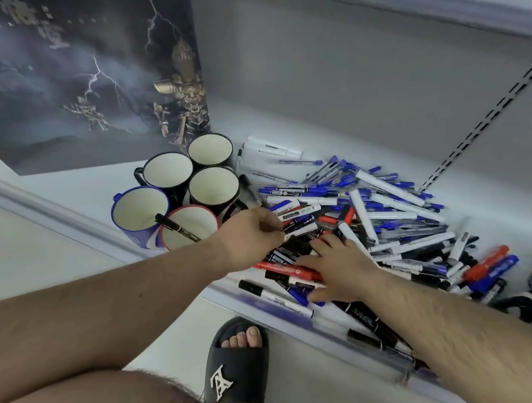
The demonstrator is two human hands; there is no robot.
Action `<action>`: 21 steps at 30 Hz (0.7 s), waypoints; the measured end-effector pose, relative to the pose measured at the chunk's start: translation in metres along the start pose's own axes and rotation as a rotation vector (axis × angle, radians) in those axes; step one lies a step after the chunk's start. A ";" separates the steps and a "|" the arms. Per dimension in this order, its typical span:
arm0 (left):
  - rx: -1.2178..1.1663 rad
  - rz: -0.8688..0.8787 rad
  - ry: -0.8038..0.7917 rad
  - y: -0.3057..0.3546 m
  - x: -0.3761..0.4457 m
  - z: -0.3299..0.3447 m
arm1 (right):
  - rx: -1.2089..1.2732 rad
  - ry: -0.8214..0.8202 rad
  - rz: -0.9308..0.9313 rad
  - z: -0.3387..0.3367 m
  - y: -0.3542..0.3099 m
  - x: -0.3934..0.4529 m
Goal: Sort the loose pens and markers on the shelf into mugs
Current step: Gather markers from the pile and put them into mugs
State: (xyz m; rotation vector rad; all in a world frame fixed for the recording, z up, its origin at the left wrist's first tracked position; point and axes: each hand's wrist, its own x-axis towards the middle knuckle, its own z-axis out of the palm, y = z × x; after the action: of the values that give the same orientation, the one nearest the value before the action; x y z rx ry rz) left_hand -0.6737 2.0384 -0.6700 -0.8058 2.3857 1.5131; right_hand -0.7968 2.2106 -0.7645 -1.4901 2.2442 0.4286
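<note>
Nearest: bare knee and a black slide sandal (236, 367) on the floor, below the shelf (282, 125) edge. Right hand (337, 271) lies flat, fingers spread, on the near edge of the pen/marker pile (371, 222), pressing not gripping. Left hand (255, 236) has fingers curled, pinching a white-barrelled marker (300, 230) at the pile's left side. Beyond-left, five mugs (186, 191) clustered; red-rimmed mug (189, 226) holds one black marker (175, 227), the others look empty. Dark poster (74, 74) stands behind
</note>
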 end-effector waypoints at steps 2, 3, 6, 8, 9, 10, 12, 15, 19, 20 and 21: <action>0.023 0.001 -0.014 0.000 -0.002 0.000 | -0.042 -0.043 0.020 -0.001 -0.001 0.000; 0.041 -0.002 -0.021 0.000 -0.002 0.000 | -0.076 -0.074 0.021 -0.001 -0.004 0.001; 0.076 -0.019 -0.033 0.000 -0.002 0.000 | -0.067 -0.124 0.027 0.001 -0.012 0.003; 0.069 -0.022 -0.027 0.002 -0.002 0.003 | 0.052 -0.109 0.055 0.000 -0.010 0.004; 0.065 -0.021 -0.025 0.003 -0.001 0.004 | 0.130 -0.087 0.077 -0.001 -0.007 0.004; 0.065 -0.017 -0.030 0.004 -0.001 0.006 | 0.208 -0.058 0.099 0.000 -0.003 0.005; 0.070 -0.019 -0.055 0.006 0.000 0.007 | 0.351 -0.006 0.142 -0.001 0.003 0.005; 0.088 -0.022 -0.078 0.012 0.001 0.006 | 0.564 0.138 0.202 -0.006 0.008 0.003; 0.205 0.000 -0.109 0.028 0.001 0.001 | 0.938 0.278 0.326 -0.028 0.014 -0.008; 0.269 0.010 -0.130 0.035 0.000 -0.003 | 1.029 0.286 0.351 -0.035 0.015 -0.013; 0.338 0.013 -0.155 0.042 -0.002 -0.007 | 1.112 0.280 0.368 -0.042 0.016 -0.020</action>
State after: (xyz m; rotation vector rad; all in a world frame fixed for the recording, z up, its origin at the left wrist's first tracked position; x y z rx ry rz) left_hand -0.6945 2.0464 -0.6334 -0.5752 2.4368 1.0859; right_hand -0.8123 2.2128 -0.7176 -0.5634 2.2741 -0.8669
